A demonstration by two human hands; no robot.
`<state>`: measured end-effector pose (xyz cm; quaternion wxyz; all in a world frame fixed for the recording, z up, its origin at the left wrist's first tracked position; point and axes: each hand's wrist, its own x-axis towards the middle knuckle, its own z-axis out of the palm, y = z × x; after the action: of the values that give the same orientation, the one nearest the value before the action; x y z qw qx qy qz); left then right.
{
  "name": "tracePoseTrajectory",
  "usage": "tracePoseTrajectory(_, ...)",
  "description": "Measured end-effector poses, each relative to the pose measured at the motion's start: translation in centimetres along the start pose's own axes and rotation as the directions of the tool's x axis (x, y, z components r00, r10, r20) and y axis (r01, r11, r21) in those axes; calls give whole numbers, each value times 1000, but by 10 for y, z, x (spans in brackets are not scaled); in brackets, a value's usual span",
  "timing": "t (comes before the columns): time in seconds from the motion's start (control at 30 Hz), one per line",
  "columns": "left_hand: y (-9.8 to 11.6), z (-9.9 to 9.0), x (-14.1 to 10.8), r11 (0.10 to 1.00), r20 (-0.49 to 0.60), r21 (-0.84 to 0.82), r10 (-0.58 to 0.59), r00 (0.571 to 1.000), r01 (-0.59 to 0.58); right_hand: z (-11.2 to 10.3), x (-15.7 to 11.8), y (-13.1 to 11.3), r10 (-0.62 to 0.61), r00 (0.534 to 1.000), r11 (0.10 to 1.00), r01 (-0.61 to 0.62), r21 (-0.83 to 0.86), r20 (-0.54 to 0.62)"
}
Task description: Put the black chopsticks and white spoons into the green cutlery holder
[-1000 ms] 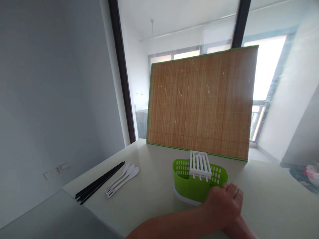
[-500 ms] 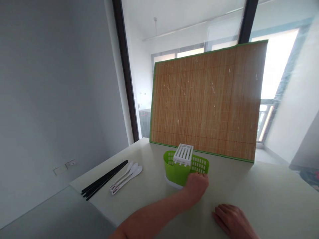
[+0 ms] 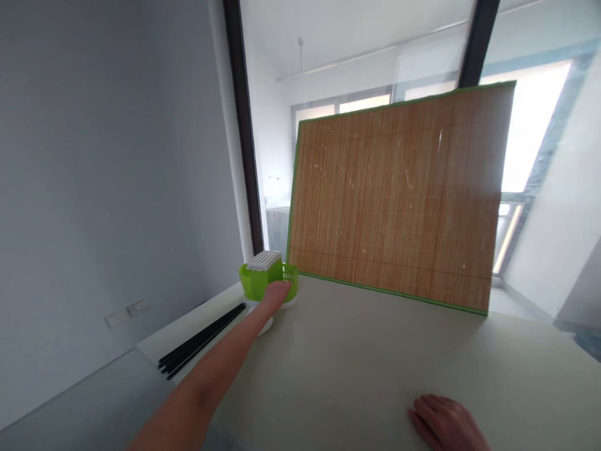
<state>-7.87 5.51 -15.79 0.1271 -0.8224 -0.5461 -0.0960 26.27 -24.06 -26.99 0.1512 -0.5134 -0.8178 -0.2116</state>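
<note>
A green plastic utensil basket [image 3: 256, 286] with slotted walls and a white base stands at the far left of the table. A white slotted lid [image 3: 264, 260] rests on top of its middle compartment. My left hand [image 3: 278, 292] is closed on the basket's right side; the fingertips are partly hidden. Under my left forearm, white spoons [image 3: 265, 327] show only in part. Beside them lies a bundle of black chopsticks [image 3: 201, 338]. My right hand [image 3: 448, 421] rests on the table at the lower right, fingers curled together, with no object visible in it.
The pale table [image 3: 357, 351] spreads across the front. A bamboo mat [image 3: 399, 200] with green edging stands upright along the table's back, against a glass partition with a dark frame [image 3: 244, 125]. A grey wall [image 3: 117, 156] rises to the left.
My left hand has carried the green basket from the table's middle to the far left, behind the chopsticks. My forearm now covers most of the spoons. My right hand has stayed on the table.
</note>
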Motion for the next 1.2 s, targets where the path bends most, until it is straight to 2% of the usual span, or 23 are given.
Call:
tracePoseTrajectory(0.13, -27, 10, 4, 996, 5, 41, -77, 997, 77, 1, -1, 1, 7, 1000, 1000, -7, -2, -4)
tracePoseTrajectory(0.27, -36, 22, 8, 991, -13, 59, -121, 993, 121, 3, -4, 3, 14, 1000, 1000, -14, 7, -7)
tracePoseTrajectory(0.4, -39, 30, 10, 988, -27, 52, -147, 989, 148, 3, -4, 3, 21, 1000, 1000, -21, 17, -11)
tracePoseTrajectory(0.57, -38, 31, 15, 987, -10, 39, -158, 987, 158, 2, -2, 4, 17, 1000, 999, -17, 29, -17)
tracePoseTrajectory(0.73, -33, 25, 19, 988, -3, 18, -154, 988, 154, 0, 0, 3, 14, 1000, 1000, -13, 19, -24)
tracePoseTrajectory(0.87, -27, 13, 15, 990, -53, 10, -140, 989, 141, -1, 0, 1, 19, 999, 999, -18, 27, -35)
tracePoseTrajectory(0.97, -3, 1, 4, 998, -124, 0, -58, 991, 58, 0, 0, 1, 32, 999, 999, -31, 44, -36)
tracePoseTrajectory(1.03, 29, -4, -11, 998, -153, -13, 53, 987, -56, 2, -1, 2, 37, 999, 998, -35, 53, -32)
tracePoseTrajectory(1.1, 71, -2, -34, 979, -154, -35, 191, 969, -199, 3, -2, 3, 40, 999, 998, -39, 56, -22)
tracePoseTrajectory(1.17, 115, 3, -63, 931, -136, -71, 346, 928, -357, 3, -3, 3, 43, 999, 998, -42, 56, -5)
tracePoseTrajectory(1.2, 135, 7, -79, 864, -155, -122, 469, 869, -488, 3, -3, 3, 45, 999, 997, -46, 56, 4)
